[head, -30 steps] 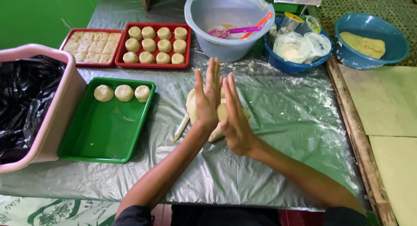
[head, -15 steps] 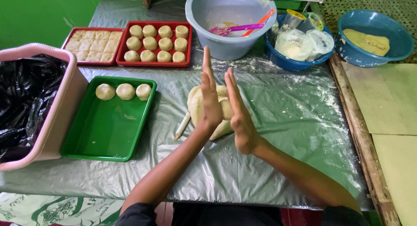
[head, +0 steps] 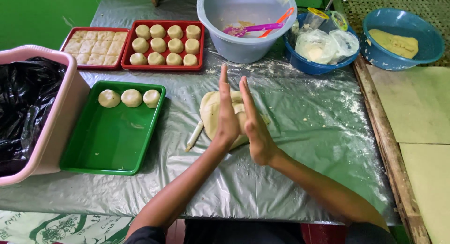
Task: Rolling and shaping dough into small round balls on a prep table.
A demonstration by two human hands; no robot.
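Note:
My left hand [head: 227, 116] and my right hand [head: 253, 126] are raised upright, palm against palm with fingers straight, over the middle of the table. What lies between the palms is hidden. Right behind them a flat slab of pale dough [head: 209, 113] rests on the plastic sheet [head: 300, 145], with a small white stick [head: 193, 137] at its left edge. To the left, a green tray [head: 108, 145] holds three dough balls [head: 131, 98] along its far side.
A pink bin [head: 65, 112] lined with a black bag stands at far left. At the back are two red trays [head: 125, 51] of dough pieces, a grey basin [head: 225, 33] with utensils, a blue bowl [head: 300, 63] of bags, and a blue bowl [head: 424, 54] of dough. A wooden edge [head: 384, 145] runs along the right.
The palms have slid against each other: the left hand has dropped back a little and the right hand has come forward, so the fingertips are now nearly level. Nothing else has moved.

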